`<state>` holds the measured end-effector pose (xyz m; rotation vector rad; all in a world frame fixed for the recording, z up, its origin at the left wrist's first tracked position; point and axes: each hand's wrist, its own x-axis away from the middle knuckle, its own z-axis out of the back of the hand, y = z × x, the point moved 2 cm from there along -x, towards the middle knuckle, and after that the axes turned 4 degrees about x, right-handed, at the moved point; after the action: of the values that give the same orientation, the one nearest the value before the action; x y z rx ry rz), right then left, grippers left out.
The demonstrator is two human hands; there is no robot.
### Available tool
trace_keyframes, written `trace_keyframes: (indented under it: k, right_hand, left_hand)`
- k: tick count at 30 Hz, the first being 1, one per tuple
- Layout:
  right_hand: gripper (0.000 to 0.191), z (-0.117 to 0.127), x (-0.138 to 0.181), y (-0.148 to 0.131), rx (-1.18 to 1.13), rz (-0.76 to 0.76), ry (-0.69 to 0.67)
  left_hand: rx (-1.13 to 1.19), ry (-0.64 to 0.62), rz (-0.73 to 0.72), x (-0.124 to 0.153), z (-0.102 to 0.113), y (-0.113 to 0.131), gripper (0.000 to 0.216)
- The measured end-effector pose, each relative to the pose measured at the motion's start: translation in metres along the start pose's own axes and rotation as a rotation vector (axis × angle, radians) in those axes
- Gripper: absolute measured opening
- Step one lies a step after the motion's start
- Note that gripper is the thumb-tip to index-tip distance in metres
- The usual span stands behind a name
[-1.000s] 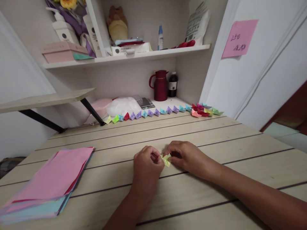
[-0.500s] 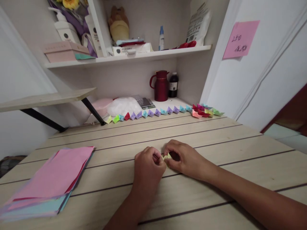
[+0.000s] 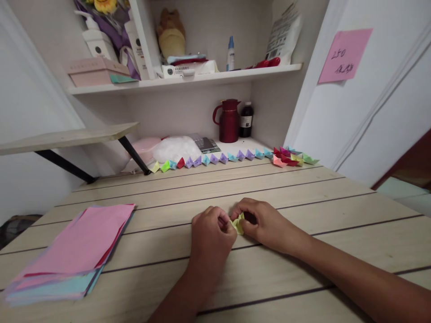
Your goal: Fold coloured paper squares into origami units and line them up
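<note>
Both of my hands meet at the middle of the wooden table [image 3: 303,197]. My left hand [image 3: 211,235] and my right hand [image 3: 261,222] pinch a small folded yellow-green paper piece [image 3: 238,223] between their fingertips, just above the tabletop. Most of the paper is hidden by my fingers. A stack of coloured paper sheets [image 3: 72,249], pink on top, lies at the left. A row of small folded paper boats [image 3: 208,159] in several colours lines the table's far edge, with a small heap of folded boats [image 3: 291,158] at its right end.
Behind the table a white shelf niche holds a dark red jug [image 3: 229,120], a dark bottle [image 3: 246,120] and a white plastic bag [image 3: 177,148]. A wooden board on black legs [image 3: 72,137] juts in at the left. A pink note [image 3: 343,56] hangs on the right wall.
My hands stay together on the yellow-green paper; the fingers shifted slightly and the paper shows a little more than half a second ago. The view drifted slightly.
</note>
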<state>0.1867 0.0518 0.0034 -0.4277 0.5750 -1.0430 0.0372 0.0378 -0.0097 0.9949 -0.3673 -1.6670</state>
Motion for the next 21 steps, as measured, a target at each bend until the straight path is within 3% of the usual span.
trace_keyframes:
  k: [11, 21]
  right_hand:
    - [0.027, -0.0044, -0.0026, 0.0008, 0.063, 0.005, 0.009]
    - [0.025, 0.0037, -0.0047, 0.0057, 0.122, 0.029, -0.022]
  left_hand:
    - [-0.010, -0.046, 0.020, -0.0017, -0.0009, -0.0006, 0.015]
    - [0.083, -0.079, -0.180, -0.0018, 0.0065, 0.0062, 0.021]
